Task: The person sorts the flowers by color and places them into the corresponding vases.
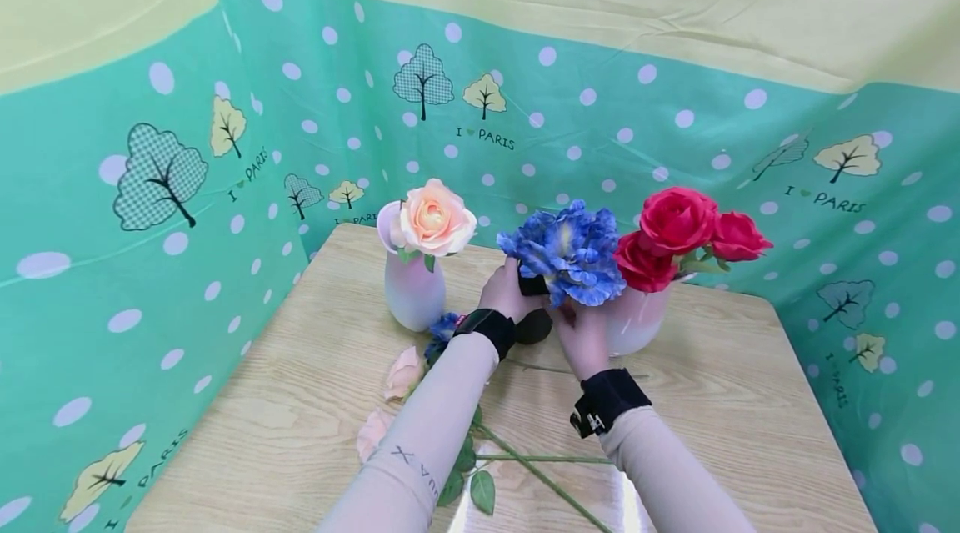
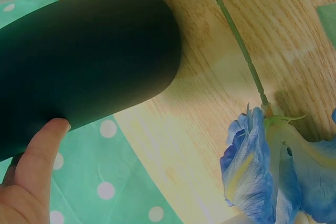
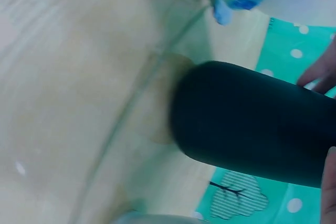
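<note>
A black vase [image 1: 534, 328] stands between my two hands, its smooth rounded base low over the wood in both wrist views. My left hand [image 1: 510, 293] grips it from the left, one fingertip showing against its wall in the left wrist view. From the right, my right hand [image 1: 583, 339] holds it near the top, with fingers [image 3: 329, 182] at its side. A large blue flower [image 1: 566, 252] spreads over the vase and hides its mouth and some fingers. Beside my left wrist lies another blue flower [image 2: 247, 166] with a green stem.
A pale vase [image 1: 415, 291] with a peach rose [image 1: 435, 218] stands to the left. Another pale vase [image 1: 633, 323] with red roses [image 1: 677, 222] is close right of my right hand. Pale pink roses [image 1: 405, 372] and green stems [image 1: 543, 476] lie on the wooden table [image 1: 247, 416].
</note>
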Tool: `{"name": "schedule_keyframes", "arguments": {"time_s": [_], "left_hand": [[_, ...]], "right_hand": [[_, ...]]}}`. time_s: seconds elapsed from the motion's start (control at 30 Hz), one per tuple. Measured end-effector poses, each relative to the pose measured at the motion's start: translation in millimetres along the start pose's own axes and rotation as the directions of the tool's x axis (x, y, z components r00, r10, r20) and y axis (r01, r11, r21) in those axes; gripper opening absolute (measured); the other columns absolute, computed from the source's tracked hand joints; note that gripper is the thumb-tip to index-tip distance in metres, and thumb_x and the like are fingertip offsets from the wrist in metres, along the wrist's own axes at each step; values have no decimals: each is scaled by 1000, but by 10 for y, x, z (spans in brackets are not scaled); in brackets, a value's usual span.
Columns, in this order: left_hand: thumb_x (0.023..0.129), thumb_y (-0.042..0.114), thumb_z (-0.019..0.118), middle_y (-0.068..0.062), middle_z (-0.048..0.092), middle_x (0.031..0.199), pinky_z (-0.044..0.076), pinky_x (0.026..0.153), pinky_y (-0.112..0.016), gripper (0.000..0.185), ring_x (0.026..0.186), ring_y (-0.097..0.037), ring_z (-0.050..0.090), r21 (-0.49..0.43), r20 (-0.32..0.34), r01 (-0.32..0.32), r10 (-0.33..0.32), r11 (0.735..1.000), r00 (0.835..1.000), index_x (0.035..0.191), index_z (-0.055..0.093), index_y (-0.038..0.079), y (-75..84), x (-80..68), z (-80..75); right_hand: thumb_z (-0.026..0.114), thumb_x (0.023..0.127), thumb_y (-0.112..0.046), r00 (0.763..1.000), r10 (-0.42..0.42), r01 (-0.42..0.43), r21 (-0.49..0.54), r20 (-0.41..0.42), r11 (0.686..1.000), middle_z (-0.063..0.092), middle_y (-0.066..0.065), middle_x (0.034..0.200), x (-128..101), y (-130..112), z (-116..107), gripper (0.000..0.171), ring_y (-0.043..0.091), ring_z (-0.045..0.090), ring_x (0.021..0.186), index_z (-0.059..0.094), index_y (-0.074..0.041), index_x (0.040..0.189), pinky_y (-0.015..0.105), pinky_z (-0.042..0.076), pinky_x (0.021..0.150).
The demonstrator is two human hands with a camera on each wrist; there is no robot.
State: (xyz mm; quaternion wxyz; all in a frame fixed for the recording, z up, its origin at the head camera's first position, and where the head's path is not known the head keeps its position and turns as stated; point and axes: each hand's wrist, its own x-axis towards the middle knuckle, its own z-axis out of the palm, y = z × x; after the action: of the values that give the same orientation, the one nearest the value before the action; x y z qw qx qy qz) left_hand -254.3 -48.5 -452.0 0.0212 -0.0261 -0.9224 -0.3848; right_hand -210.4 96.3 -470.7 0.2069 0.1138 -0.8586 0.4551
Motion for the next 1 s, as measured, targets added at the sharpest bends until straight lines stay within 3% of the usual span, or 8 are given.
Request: {"name": "schedule_keyframes", "arguments": {"time_s": [0.17,0.37,0.53,0.77,0.9,1.0], "left_hand": [[80,40,81,-20,61,131,50,100,-42,79,119,-34,61,6,11,26,-27,1000,1000,140,43,6,9,-2,-2],[80,39,81,-21,62,128,51,98,-44,77,116,-35,62,4,18,26,-26,1000,999,138,45,4,17,-12,-13],[80,42,81,-20,60,131,50,100,-43,80,119,-35,61,8,34,31,-31,999,999,140,43,4,23,-13,-19],[80,43,80,-20,60,131,50,100,-43,82,119,-34,61,27,39,32,-33,999,999,141,42,4,22,-10,-18],[81,43,80,-20,60,131,50,100,-43,82,119,-34,61,24,39,34,-35,999,999,141,42,4,24,-13,-19],[81,44,80,-20,60,132,50,100,-42,82,120,-34,61,26,39,36,-37,999,999,142,42,4,27,-15,-20]], "right_hand": [[70,92,-10,998,14,-11,-54,55,998,73,10,84,-182,104,69,8,21,66,73,74,-3,91,30,51,66],[73,87,-6,978,-121,155,-208,168,966,72,9,83,-372,291,157,5,23,68,75,74,-3,90,36,54,68],[76,83,-6,926,-213,317,-340,311,885,71,9,84,-519,467,207,8,27,68,79,74,-3,91,40,55,72],[77,81,-7,834,-327,513,-407,445,755,71,5,87,-631,601,259,11,25,66,82,74,-6,91,36,55,74],[70,82,0,790,-335,584,-467,513,664,69,5,88,-656,588,260,12,22,64,82,73,-7,91,32,54,75],[66,82,4,770,-321,612,-497,551,615,69,5,90,-669,569,252,18,22,64,83,74,-8,93,31,54,75]]}}
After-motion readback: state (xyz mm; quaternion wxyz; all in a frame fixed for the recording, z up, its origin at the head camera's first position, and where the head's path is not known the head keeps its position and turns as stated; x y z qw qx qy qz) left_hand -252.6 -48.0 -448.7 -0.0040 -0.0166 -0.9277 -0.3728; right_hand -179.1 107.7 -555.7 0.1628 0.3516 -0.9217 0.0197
